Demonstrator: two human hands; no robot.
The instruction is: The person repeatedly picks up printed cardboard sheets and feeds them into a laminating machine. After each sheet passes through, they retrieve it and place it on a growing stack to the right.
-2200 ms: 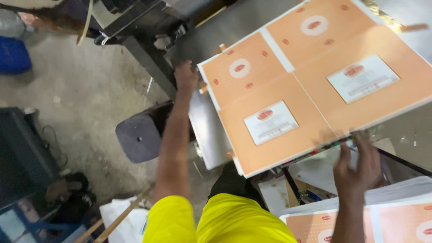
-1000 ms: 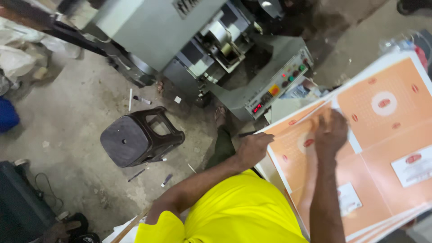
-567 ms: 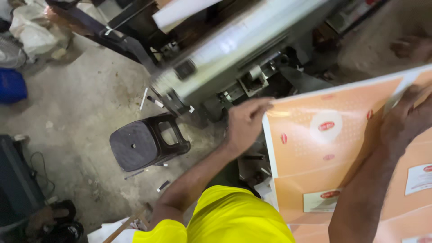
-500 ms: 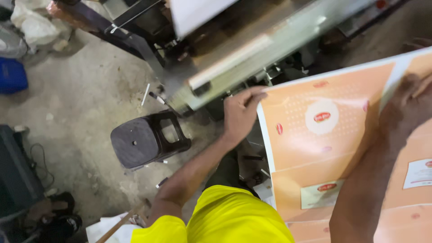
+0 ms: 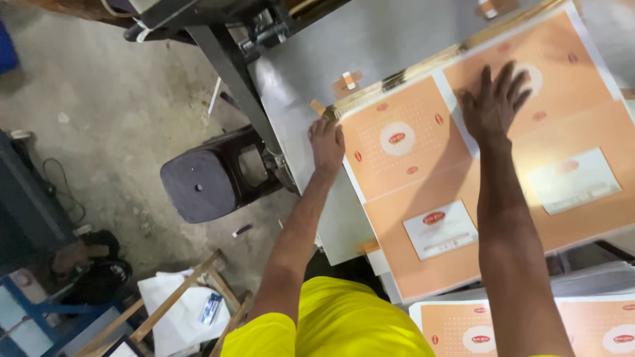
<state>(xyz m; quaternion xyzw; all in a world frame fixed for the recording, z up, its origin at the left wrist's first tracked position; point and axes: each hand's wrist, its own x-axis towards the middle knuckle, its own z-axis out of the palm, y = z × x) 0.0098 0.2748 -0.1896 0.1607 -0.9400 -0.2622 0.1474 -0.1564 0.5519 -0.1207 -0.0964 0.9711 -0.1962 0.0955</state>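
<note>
Both hands rest on the orange printed sheet (image 5: 476, 178) lying on the metal table (image 5: 397, 39): my left hand (image 5: 327, 142) seems to press its corner edge, my right hand (image 5: 493, 102) lies flat, fingers spread. Dark stool (image 5: 208, 178) stands below.

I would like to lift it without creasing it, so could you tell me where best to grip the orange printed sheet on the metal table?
Probably the near edge of the orange printed sheet: it overhangs the metal table, so fingers can slip beneath. The left hand and right hand lie flat on it.
</note>
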